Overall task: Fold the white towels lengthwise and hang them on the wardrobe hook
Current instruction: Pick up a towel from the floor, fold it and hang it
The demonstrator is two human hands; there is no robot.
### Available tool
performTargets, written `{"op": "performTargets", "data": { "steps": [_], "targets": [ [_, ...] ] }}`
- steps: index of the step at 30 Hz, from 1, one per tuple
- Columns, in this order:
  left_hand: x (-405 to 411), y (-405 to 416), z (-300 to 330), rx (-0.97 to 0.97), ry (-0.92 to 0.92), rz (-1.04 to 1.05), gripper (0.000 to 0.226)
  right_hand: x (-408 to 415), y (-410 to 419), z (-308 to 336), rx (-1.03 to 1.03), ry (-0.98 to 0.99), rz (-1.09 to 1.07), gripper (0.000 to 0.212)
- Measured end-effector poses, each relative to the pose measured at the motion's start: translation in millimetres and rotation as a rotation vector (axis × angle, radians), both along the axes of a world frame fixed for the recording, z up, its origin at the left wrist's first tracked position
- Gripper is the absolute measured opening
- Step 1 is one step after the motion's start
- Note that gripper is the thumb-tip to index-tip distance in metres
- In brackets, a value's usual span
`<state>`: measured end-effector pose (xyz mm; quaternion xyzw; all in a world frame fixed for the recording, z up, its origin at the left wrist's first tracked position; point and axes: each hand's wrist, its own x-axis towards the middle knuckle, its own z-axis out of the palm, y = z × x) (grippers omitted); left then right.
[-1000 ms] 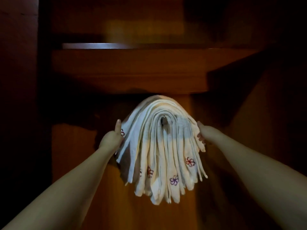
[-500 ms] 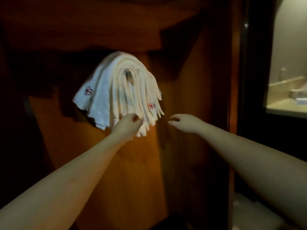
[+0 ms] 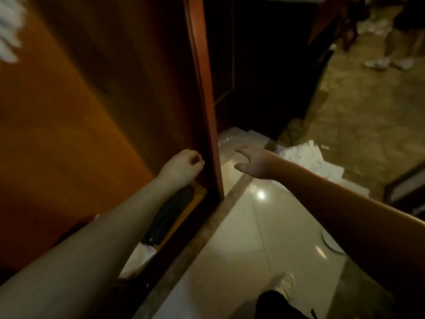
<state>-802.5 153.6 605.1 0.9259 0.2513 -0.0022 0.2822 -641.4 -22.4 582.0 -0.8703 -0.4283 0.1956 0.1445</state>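
Observation:
The hung white towels [image 3: 9, 28] show only as a blurred white patch at the top left corner, against the wardrobe's wooden inner wall; the hook is out of view. My left hand [image 3: 184, 165] is a loose empty fist, low down beside the wardrobe's front edge [image 3: 207, 125]. To its right, my right hand [image 3: 253, 162] has its fingers spread and holds nothing, stretched over the floor. A heap of white towels [image 3: 308, 157] lies on the floor just beyond my right hand.
A dark folded umbrella [image 3: 170, 217] and something white lie on the wardrobe floor under my left arm. Glossy tiles [image 3: 253, 226] meet carpet to the right. Another person's legs and white shoes [image 3: 388, 63] stand at the top right. My own shoe [image 3: 284, 284] shows below.
My view has swung down and right, away from the hung towels. My left hand has let go of the towels and dropped to the wardrobe edge; my right hand reaches toward the floor heap.

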Motion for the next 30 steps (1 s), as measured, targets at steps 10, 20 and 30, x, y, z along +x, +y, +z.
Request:
{"op": "performTargets", "data": {
  "steps": [10,20,30],
  "targets": [
    [174,-133,-169,-0.173,0.333,-0.119,0.026,111,-160,-185,-0.248,0.354,-0.274,0.06],
    [319,-199,-288,-0.226,0.474,-0.14,0.02,223,-245,-287,-0.38,0.509,-0.474,0.054],
    [498,-192,-433,-0.267,0.585,-0.235,0.028,387,-243,-410,-0.445,0.608,-0.575,0.053]
  ]
}}
